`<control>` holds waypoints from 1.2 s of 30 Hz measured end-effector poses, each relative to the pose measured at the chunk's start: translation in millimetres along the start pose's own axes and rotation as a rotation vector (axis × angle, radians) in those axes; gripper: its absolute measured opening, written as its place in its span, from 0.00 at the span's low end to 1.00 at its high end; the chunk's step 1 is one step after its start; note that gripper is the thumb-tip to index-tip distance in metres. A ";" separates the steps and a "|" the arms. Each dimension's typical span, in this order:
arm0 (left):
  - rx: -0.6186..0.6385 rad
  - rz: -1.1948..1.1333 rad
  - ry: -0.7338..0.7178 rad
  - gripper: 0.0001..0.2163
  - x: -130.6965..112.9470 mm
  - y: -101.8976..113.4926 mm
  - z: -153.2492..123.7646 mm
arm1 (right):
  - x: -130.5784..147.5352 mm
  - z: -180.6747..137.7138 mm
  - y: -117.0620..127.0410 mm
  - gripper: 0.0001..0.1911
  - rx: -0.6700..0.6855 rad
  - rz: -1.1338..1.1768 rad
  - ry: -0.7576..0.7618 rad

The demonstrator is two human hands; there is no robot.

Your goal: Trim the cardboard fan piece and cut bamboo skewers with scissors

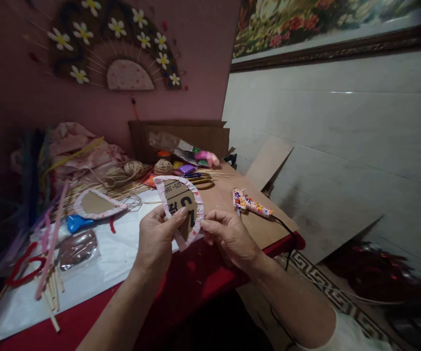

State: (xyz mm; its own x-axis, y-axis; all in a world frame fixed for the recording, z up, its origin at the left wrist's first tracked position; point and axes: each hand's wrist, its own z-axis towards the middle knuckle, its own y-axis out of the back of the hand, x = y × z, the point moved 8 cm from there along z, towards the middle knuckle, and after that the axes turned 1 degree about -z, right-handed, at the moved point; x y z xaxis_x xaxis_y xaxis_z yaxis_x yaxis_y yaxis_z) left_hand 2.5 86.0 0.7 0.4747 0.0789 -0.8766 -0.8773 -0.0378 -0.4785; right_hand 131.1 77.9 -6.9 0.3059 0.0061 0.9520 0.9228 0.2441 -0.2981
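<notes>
A half-round piece of cardboard [181,195] with printed black marks is held up over the table's front edge. Pink fabric is folded over its rim. My left hand [161,231] grips it from the left, thumb flat on the cardboard face and fingers behind. At its right edge my right hand [228,234] pinches the fabric border between thumb and fingers. A second half-round cardboard piece [98,204] with the same pink border lies on the white sheet at left. To the right of my hands rests a flower-patterned glue gun [250,203] with a black cord.
Scissors [203,182], twine balls [133,169] and thin wooden sticks lie behind my hands. At left are a blue balloon-like item [78,223], a brown packet [78,248] and red pipe cleaners [25,268]. A decorated fan [115,41] hangs on the wall.
</notes>
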 end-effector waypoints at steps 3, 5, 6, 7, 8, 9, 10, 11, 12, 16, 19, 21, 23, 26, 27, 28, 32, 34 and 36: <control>-0.005 -0.009 -0.006 0.14 0.6 0.9 -0.5 | -3.2 1.5 0.5 0.11 -0.014 0.005 0.003; -0.010 -0.006 -0.013 0.14 0.2 2.0 -0.8 | -5.4 2.6 0.6 0.11 -0.022 0.025 -0.001; -0.010 -0.005 -0.014 0.14 0.1 2.2 -0.9 | -5.9 3.0 0.4 0.10 -0.019 0.035 -0.001; -0.007 -0.005 -0.012 0.14 0.1 2.2 -1.0 | -6.0 3.2 -0.1 0.10 -0.010 0.042 0.000; -0.003 -0.004 -0.009 0.14 0.1 1.9 -1.1 | -5.8 3.4 -0.8 0.10 0.004 0.044 0.003; 0.000 -0.005 -0.008 0.13 -0.1 1.5 -1.3 | -5.2 3.5 -1.5 0.10 0.020 0.044 0.005; 0.003 -0.004 -0.006 0.13 -0.2 1.1 -1.5 | -4.6 3.4 -2.1 0.11 0.035 0.043 0.006; 0.005 -0.002 -0.005 0.13 -0.3 0.7 -1.8 | -3.9 3.2 -2.2 0.11 0.046 0.041 0.006; 0.006 0.001 -0.005 0.13 -0.5 0.2 -2.0 | -3.4 3.0 -2.2 0.11 0.052 0.037 0.003; -0.025 -0.007 -0.015 0.14 -2.3 1.4 -2.4 | -2.9 0.5 -2.9 0.11 0.051 0.022 -0.019; -0.083 0.008 -0.038 0.13 -4.7 5.9 -2.5 | -4.1 -2.0 -6.0 0.11 0.048 0.012 -0.014; -0.106 0.023 -0.051 0.13 -5.4 8.1 -2.4 | -5.1 -2.9 -8.0 0.11 0.041 0.008 0.006; -0.120 0.027 -0.063 0.13 -5.5 9.8 -2.2 | -6.6 -2.7 -9.3 0.10 0.034 0.007 0.021; -0.134 0.012 -0.062 0.14 -3.9 11.3 -1.5 | -10.7 -1.1 -9.7 0.10 0.018 0.015 0.009; -0.135 0.012 -0.059 0.14 -3.3 11.5 -1.3 | -11.9 -0.4 -9.5 0.10 0.011 0.022 0.002; -0.137 0.018 -0.060 0.14 -3.1 11.6 -1.2 | -12.9 0.3 -9.3 0.10 0.005 0.031 -0.002; -0.146 0.070 -0.078 0.15 -3.7 12.7 -2.1 | -15.9 2.4 -10.2 0.11 -0.018 0.038 -0.003; -0.154 0.077 -0.079 0.16 -3.4 13.8 -2.9 | -17.7 3.2 -11.4 0.11 -0.036 0.023 0.002; -0.151 0.077 -0.074 0.16 -2.9 14.1 -3.6 | -19.1 3.8 -11.8 0.12 -0.067 0.006 0.014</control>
State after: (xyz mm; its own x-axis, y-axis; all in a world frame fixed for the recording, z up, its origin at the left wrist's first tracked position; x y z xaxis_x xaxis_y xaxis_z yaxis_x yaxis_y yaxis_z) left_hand -11.1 81.7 -3.7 0.3949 0.1433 -0.9075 -0.8876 -0.1953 -0.4171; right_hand 113.5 78.6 -21.2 0.3145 -0.0064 0.9492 0.9343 0.1789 -0.3083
